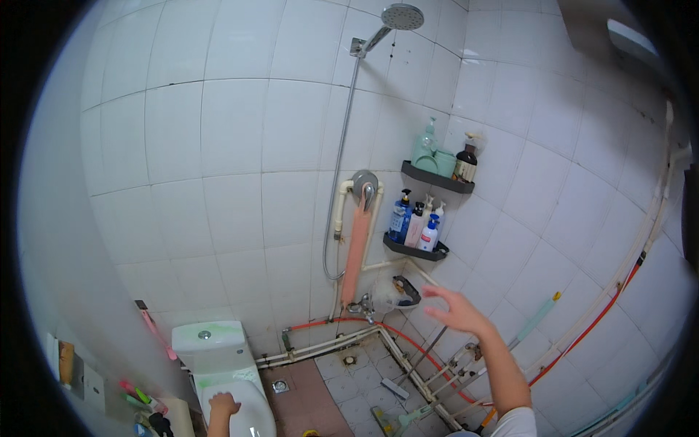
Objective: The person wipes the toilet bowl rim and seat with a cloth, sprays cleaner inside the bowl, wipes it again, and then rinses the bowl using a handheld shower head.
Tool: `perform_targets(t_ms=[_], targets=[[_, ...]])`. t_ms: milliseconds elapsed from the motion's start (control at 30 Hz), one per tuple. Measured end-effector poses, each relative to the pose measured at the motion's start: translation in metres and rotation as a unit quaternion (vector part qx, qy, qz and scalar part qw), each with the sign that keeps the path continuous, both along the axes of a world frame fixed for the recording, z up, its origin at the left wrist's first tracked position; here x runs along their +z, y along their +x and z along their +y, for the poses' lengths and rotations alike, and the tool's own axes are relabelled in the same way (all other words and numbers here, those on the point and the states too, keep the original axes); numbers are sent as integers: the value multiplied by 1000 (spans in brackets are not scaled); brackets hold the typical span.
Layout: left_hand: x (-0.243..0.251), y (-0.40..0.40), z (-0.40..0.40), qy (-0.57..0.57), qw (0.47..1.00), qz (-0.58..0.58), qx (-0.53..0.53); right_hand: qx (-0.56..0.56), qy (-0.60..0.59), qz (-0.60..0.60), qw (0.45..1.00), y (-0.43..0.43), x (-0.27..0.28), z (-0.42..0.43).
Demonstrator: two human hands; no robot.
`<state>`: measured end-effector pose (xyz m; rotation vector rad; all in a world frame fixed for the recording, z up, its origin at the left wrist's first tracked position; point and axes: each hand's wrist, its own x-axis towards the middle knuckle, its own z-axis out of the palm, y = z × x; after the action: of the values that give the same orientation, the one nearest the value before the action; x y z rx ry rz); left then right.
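Note:
My left hand (223, 404) is over the closed lid (248, 407) of a white toilet, seen from the back with the fingers curled. Its palm is hidden, so whether it holds anything does not show. Green streaks mark the toilet tank (210, 341) and the back of the lid. My right hand (456, 310) is raised at the right, thumb and fingers apart, with nothing in it. Left of its fingertips, in the picture, are a dark corner caddy (407, 292) and a clear plastic bag (384, 295) on the wall.
Two corner shelves (437, 180) hold several pump bottles. A shower head (403, 17) hangs above a mixer valve (365, 183) draped with a pink cloth strip (356, 251). Long-handled brushes (394, 389) and a red hose (412, 341) lie low right. A pink brush (155, 333) hangs left.

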<state>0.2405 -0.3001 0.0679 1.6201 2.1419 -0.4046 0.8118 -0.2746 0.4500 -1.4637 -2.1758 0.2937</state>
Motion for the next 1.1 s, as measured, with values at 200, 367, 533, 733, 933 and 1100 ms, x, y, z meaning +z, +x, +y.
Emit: perform_targets(t_ms=[200, 367, 533, 733, 933, 1100], targets=[[95, 61, 102, 163, 976, -91, -109, 21, 48, 132, 990, 12, 104, 126], [108, 82, 139, 170, 957, -178, -151, -74, 128, 189, 971, -38, 212, 211], [45, 67, 128, 141, 952, -250, -110, -85, 212, 266, 937, -61, 296, 304], [-150, -57, -14, 234, 968, -33, 80, -73, 275, 335, 898, -114, 376, 397], [-134, -23, -16, 51, 973, -90, 205, -155, 392, 275, 864, -117, 408, 470], [-111, -11, 4, 39, 969, -95, 225, -143, 508, 300, 795, -126, 450, 504]])
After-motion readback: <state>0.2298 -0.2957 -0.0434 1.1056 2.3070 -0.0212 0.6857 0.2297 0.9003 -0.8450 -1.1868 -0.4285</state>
